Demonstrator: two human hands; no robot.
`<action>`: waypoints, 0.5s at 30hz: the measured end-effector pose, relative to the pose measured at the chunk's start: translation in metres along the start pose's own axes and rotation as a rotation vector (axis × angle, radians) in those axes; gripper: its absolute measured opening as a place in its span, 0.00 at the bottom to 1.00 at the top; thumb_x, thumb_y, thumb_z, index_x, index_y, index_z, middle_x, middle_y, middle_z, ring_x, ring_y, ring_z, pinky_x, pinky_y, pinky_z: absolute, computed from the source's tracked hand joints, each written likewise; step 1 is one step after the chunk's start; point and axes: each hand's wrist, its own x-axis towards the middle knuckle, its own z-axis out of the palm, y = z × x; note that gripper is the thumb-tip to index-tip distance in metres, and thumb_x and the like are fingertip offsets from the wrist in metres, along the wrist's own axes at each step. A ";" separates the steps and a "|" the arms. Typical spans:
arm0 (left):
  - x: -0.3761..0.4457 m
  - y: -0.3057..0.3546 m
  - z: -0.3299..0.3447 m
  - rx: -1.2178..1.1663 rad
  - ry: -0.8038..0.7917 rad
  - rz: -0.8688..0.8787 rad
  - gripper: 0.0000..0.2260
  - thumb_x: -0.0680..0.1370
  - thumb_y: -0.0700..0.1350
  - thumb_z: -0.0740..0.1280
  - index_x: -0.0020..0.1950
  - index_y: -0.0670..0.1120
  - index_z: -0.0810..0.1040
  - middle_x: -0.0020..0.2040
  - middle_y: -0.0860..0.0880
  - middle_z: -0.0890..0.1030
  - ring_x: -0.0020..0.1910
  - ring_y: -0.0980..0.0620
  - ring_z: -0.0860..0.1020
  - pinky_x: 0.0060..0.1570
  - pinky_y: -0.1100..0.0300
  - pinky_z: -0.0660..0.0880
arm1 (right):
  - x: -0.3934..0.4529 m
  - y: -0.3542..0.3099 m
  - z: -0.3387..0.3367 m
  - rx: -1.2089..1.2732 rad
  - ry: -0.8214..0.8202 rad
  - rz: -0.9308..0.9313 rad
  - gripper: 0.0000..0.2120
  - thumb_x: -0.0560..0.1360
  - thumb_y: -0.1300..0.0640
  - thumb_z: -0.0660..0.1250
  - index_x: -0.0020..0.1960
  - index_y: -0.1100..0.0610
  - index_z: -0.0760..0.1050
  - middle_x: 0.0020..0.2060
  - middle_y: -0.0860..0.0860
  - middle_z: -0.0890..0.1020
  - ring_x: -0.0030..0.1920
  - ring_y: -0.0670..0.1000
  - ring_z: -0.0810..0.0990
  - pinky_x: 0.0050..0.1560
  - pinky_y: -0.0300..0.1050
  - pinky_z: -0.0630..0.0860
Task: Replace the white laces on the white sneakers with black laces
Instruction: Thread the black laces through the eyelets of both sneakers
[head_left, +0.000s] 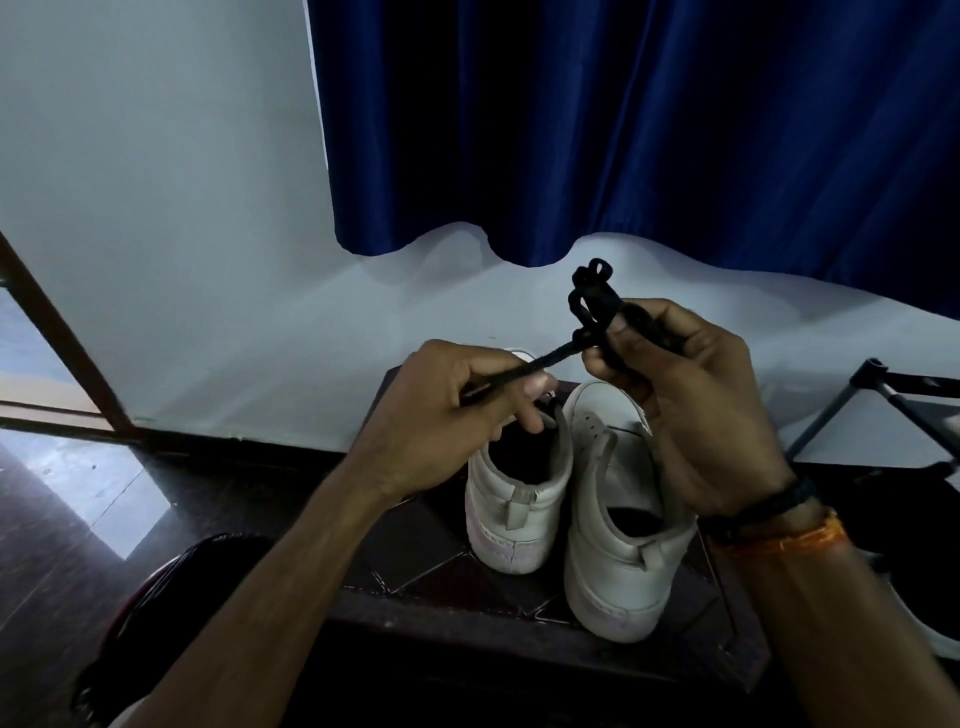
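Two white sneakers stand heel toward me on a dark tiled surface (415, 561): the left sneaker (514, 499) and the right sneaker (618, 530). No laces show in their eyelets. Above them I hold a bundled black lace (589, 291). My right hand (691, 395) grips the bundle, loops sticking out above the fingers. My left hand (447, 415) pinches one free end of the lace, stretched taut between both hands.
A blue curtain (623, 130) hangs over a white wall behind. A black metal stand (872, 395) is at the right. A window frame (57, 332) is at the left. Something dark and glossy (171, 597) sits below my left forearm.
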 end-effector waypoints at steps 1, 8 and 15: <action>0.001 0.001 0.000 -0.014 0.022 -0.002 0.12 0.79 0.53 0.67 0.52 0.47 0.86 0.39 0.53 0.86 0.33 0.59 0.78 0.34 0.68 0.72 | 0.000 0.000 -0.003 -0.006 -0.001 0.002 0.05 0.79 0.66 0.66 0.52 0.63 0.81 0.44 0.58 0.84 0.40 0.52 0.81 0.47 0.41 0.80; 0.007 0.006 0.008 -0.307 0.162 -0.018 0.12 0.84 0.45 0.62 0.61 0.43 0.83 0.52 0.46 0.85 0.38 0.47 0.80 0.37 0.57 0.77 | 0.002 -0.005 -0.016 -0.015 -0.055 0.037 0.07 0.80 0.67 0.64 0.54 0.65 0.79 0.42 0.56 0.83 0.40 0.51 0.82 0.46 0.40 0.80; 0.010 0.011 0.019 -0.568 0.057 -0.140 0.16 0.79 0.46 0.67 0.64 0.40 0.80 0.57 0.41 0.84 0.45 0.44 0.81 0.42 0.57 0.79 | -0.001 -0.007 -0.013 -0.076 -0.174 0.055 0.09 0.82 0.66 0.61 0.55 0.62 0.80 0.43 0.55 0.85 0.41 0.52 0.83 0.45 0.41 0.80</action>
